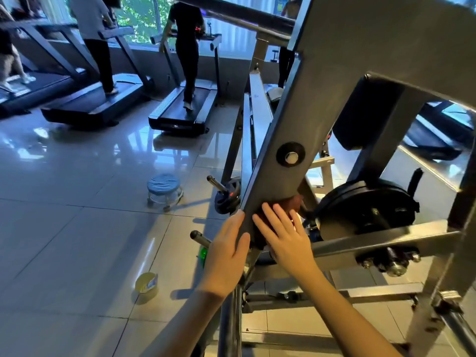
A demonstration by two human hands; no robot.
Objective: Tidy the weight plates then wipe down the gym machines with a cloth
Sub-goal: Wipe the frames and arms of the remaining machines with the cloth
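Reddish cloth [292, 205], perhaps, at steel beam [277, 119] edge.

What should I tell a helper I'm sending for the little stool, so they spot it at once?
Find the big grey machine frame. On the shiny tiled floor left of it, nearer than the treadmills, stands the stool. It is low, round, wheeled and blue-topped, unlike the black weight plates beside it.

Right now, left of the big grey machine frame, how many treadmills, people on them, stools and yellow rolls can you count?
treadmills: 3
people on the treadmills: 3
stool: 1
yellow roll on the floor: 1
Total: 8
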